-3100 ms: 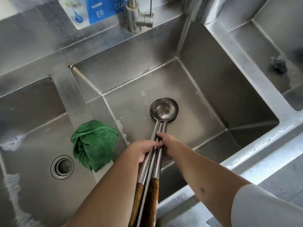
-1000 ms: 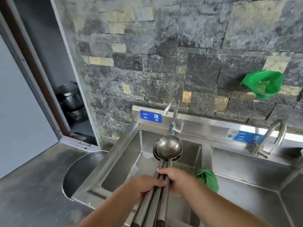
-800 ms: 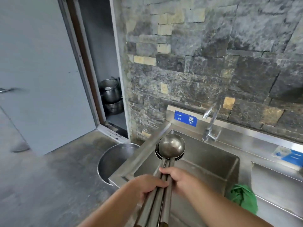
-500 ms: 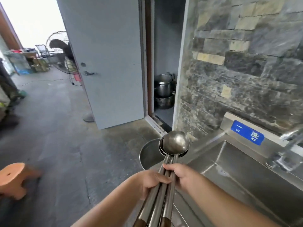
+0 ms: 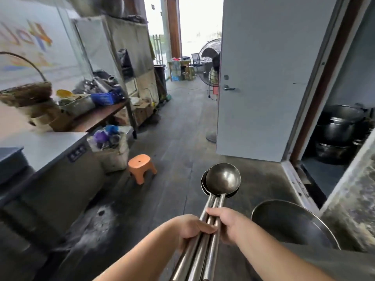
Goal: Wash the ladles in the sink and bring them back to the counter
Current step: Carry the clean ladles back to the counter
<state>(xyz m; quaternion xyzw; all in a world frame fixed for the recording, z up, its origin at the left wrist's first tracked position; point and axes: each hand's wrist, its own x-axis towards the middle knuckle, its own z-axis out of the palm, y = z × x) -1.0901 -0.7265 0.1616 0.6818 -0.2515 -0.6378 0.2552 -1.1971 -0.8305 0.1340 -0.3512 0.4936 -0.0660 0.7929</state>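
Three steel ladles [image 5: 222, 180] are bundled together, bowls stacked and pointing away from me over the floor. My left hand [image 5: 191, 229] grips the handles from the left. My right hand [image 5: 228, 222] grips the same handles from the right, just ahead of the left. The grey counter [image 5: 46, 145] stands at the left, well apart from the ladles. The sink is out of view.
An orange plastic stool [image 5: 141, 166] stands on the dark floor ahead. A large steel basin [image 5: 292, 222] sits low at the right. A grey door [image 5: 261, 78] stands open ahead; pots [image 5: 338, 126] are stacked behind it. Cluttered shelves [image 5: 97, 110] line the left.
The view has swung left, away from the sink and stone wall, into the room. Both hands keep the same grip on the ladles, carried along with the turn.
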